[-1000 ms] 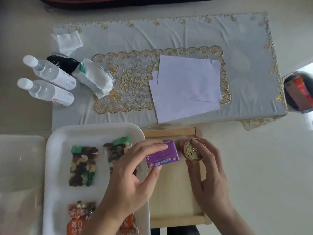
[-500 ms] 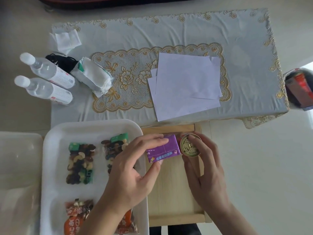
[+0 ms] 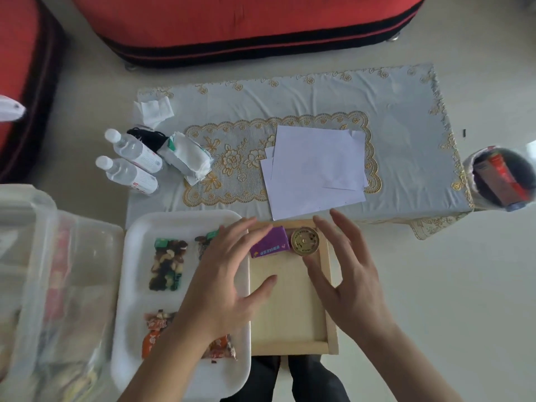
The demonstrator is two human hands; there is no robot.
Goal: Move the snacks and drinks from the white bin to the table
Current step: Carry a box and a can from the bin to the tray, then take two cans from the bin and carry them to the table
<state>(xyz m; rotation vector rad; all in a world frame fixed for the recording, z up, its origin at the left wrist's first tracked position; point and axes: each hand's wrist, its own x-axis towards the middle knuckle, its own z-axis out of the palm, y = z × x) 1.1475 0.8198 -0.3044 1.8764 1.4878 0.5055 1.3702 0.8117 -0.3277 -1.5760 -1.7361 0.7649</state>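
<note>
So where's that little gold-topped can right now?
In the head view, the gold-topped can stands at the far right corner of the wooden tray, next to the purple carton on its left, with the right hand open beside it.

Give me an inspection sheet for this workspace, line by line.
Surface: wooden tray; clothed low table beyond.
Job's things: purple carton beside gold-lidded can at tray's far end; nut packs and orange snack packs in white bin.
Clutter: papers and tissue pack on table; two water bottles at its left edge.
Fingers: left hand and right hand open above tray, holding nothing.
Cables: black tangle by bottles, cannot tell.
Surroundings: red sofa, clear plastic box, round basket.
</note>
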